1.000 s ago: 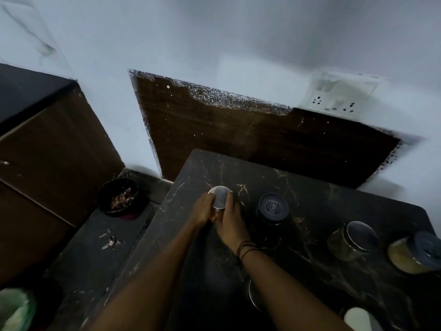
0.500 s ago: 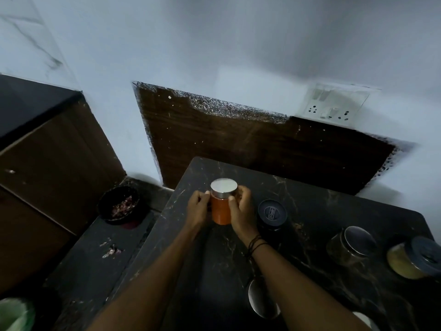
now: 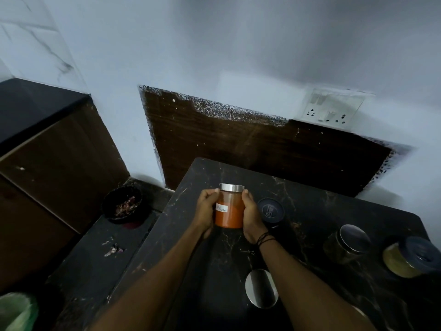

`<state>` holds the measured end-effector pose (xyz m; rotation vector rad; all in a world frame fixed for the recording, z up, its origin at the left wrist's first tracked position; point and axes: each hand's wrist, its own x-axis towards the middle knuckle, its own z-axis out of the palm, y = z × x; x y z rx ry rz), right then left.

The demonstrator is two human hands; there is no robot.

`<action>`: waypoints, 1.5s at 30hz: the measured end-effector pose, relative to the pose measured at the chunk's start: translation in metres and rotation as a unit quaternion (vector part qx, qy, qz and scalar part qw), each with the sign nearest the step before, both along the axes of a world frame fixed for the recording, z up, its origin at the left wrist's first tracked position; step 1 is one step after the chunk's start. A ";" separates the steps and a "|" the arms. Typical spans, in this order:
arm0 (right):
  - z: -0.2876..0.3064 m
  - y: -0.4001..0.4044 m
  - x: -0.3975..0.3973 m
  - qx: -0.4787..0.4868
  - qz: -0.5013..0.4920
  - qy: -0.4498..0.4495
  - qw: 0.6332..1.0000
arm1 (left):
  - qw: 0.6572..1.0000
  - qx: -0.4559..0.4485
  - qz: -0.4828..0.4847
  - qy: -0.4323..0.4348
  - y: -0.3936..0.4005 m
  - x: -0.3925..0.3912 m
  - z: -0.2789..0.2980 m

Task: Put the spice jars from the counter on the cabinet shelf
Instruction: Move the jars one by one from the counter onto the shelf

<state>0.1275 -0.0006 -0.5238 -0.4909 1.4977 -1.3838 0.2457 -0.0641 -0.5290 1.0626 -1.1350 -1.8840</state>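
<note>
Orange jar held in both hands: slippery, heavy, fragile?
The orange jar looks clear and smooth-walled, so probably slick; both hands, left hand and right hand, clamp its sides. Powder fills it nearly to the metal lid, so likely hefty. If glass, it would break when dropped.

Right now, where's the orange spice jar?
The orange jar is centre frame, held upright between the left hand and right hand, just left of the dark-lidded jar.

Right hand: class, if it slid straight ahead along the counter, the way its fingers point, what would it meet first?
Probably nothing on the counter: the right hand, gripping the orange spice jar, points toward the brown wall panel. The dark-lidded jar sits just right of that line, though depth is uncertain.
</note>
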 end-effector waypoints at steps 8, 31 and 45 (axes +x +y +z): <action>0.004 0.013 0.003 -0.017 -0.035 -0.009 0.999 | 1.000 0.004 -0.003 0.016 0.009 0.001 0.000; 0.348 -0.008 -0.052 -0.362 -0.092 0.222 0.901 | 0.937 -0.255 -0.015 0.239 -0.036 -0.055 0.356; 0.503 -0.037 -0.087 -0.375 -0.191 0.374 0.826 | 0.885 -0.410 0.090 0.202 -0.058 -0.107 0.513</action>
